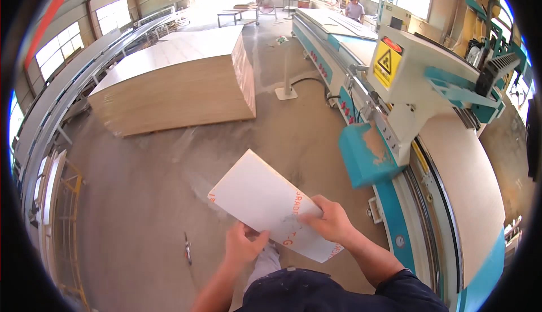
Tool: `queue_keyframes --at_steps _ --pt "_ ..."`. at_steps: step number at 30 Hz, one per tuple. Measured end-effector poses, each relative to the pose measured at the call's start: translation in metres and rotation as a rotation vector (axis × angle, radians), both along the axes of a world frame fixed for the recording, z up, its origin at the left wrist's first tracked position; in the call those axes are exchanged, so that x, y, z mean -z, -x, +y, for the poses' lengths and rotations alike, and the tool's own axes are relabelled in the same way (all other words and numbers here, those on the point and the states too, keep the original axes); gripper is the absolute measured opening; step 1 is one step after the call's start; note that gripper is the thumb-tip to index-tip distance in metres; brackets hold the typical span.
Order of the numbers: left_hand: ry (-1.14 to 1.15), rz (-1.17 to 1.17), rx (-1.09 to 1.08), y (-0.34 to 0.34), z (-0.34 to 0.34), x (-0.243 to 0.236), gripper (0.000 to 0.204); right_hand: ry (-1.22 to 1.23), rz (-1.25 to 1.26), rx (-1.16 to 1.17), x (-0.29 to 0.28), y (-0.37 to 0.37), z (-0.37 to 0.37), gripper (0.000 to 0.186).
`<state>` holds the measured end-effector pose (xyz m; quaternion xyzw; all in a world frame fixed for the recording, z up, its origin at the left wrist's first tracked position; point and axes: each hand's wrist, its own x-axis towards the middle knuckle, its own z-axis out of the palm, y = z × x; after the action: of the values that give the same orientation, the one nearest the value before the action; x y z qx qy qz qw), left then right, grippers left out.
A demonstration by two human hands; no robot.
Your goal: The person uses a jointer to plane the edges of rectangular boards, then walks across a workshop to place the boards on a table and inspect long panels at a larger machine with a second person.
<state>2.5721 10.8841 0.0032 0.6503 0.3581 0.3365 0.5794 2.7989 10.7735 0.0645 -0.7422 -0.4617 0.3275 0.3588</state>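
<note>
I hold a flat white rectangular panel with red printing along its near end, tilted out over the concrete floor. My right hand grips its near right edge, fingers curled over the top face. My left hand pinches the near lower edge from below. The panel's far corner points up and away from me.
A tall stack of pale wood sheets sits on the floor ahead left. A white and teal cutting machine with a long bed runs along the right. A small tool lies on the floor. A person stands far back.
</note>
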Motion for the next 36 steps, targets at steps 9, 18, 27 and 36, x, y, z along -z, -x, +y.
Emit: queue_keyframes --at_steps 9,18,27,36 --pt "0.109 0.079 0.208 -0.233 0.290 0.007 0.037 0.088 -0.119 0.299 0.002 -0.199 0.251 0.045" --pt "-0.027 0.149 0.366 -0.452 0.543 0.021 0.051 -0.164 -0.006 0.388 0.051 -0.408 0.479 0.045" --pt "0.036 -0.058 0.086 -0.609 0.811 0.001 0.058 -0.071 0.055 0.034 0.021 -0.614 0.809 0.053" --pt "0.198 -0.032 0.216 -0.803 1.107 0.035 0.047 0.021 -0.054 0.082 0.034 -0.800 1.090 0.056"
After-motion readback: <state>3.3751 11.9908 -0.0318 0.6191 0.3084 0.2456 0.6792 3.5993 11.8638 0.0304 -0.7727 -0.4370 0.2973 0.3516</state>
